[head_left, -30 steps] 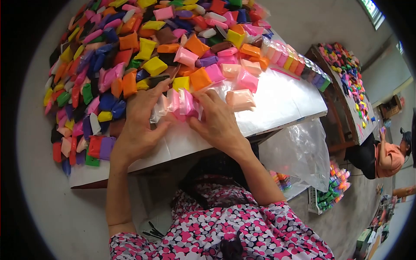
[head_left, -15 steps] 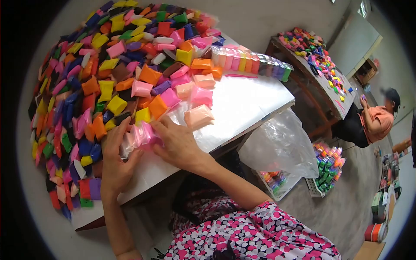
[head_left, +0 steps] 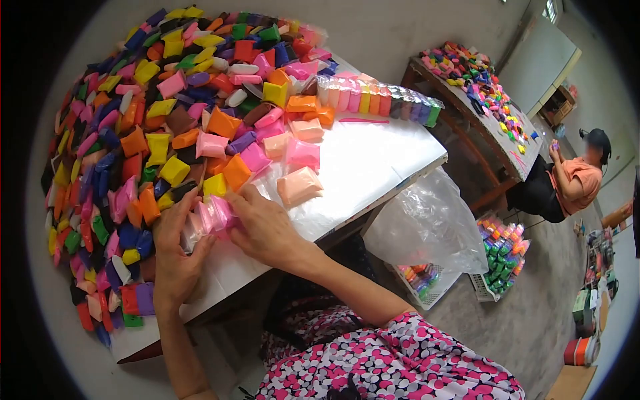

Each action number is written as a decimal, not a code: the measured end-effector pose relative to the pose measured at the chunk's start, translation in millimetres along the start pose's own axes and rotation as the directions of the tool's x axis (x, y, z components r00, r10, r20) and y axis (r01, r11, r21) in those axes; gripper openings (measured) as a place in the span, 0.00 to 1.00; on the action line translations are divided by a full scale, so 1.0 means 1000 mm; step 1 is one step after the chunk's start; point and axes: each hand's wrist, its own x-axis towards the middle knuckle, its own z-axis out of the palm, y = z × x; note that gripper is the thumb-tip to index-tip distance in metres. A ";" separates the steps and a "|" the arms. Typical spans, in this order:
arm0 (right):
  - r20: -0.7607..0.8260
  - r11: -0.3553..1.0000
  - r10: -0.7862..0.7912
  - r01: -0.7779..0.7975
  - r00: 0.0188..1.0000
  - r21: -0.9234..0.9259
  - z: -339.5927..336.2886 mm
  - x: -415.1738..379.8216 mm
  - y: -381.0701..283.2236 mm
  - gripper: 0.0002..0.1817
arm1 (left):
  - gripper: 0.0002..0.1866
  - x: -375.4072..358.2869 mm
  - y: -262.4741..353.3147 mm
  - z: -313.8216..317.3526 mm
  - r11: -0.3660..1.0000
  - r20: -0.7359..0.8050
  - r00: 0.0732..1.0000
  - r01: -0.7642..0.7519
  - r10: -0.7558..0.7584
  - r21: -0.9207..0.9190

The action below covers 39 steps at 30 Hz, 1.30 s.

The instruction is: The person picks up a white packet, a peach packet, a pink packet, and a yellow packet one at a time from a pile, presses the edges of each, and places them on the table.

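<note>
Between my two hands, near the table's front edge, is a short row of pink and whitish packets [head_left: 215, 215]. My left hand [head_left: 179, 257] is curved round its left end, thumb and fingers against the packets. The fingers of my right hand [head_left: 263, 227] press on the right end of the row. Close by lie a yellow packet [head_left: 215, 185], an orange packet [head_left: 237, 173] and a peach packet [head_left: 300, 186]. A large heap of coloured packets [head_left: 160, 143] spreads over the left of the table.
A clear sleeve of coloured packets [head_left: 377, 100] lies along the back of the white table [head_left: 373, 160]. Below are a clear plastic bag [head_left: 433, 223] and a crate [head_left: 437, 287] with packets. A person [head_left: 577, 177] sits by another heaped table [head_left: 493, 120].
The view has shifted slightly. Both hands stay at the row of packets, with only a slight change in how the fingers press on it.
</note>
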 end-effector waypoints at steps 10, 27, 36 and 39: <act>-0.032 0.999 -0.046 0.046 0.998 0.023 -0.004 -0.005 0.003 0.28 | 0.36 -0.005 0.017 -0.011 0.996 -0.029 0.995 0.092 -0.091 0.013; -0.454 0.385 -0.430 0.614 0.780 0.690 -0.094 -0.085 -0.145 0.07 | 0.13 -0.056 0.058 -0.027 0.992 -0.520 0.849 -0.121 0.089 -0.027; -0.417 0.189 -0.432 0.532 0.800 0.825 -0.087 -0.101 -0.143 0.07 | 0.14 -0.061 0.058 -0.016 0.995 -0.486 0.871 -0.098 0.079 -0.013; -0.422 0.126 -0.481 0.537 0.769 0.834 -0.084 -0.102 -0.138 0.08 | 0.15 -0.060 0.066 -0.011 0.992 -0.479 0.871 -0.126 0.108 -0.006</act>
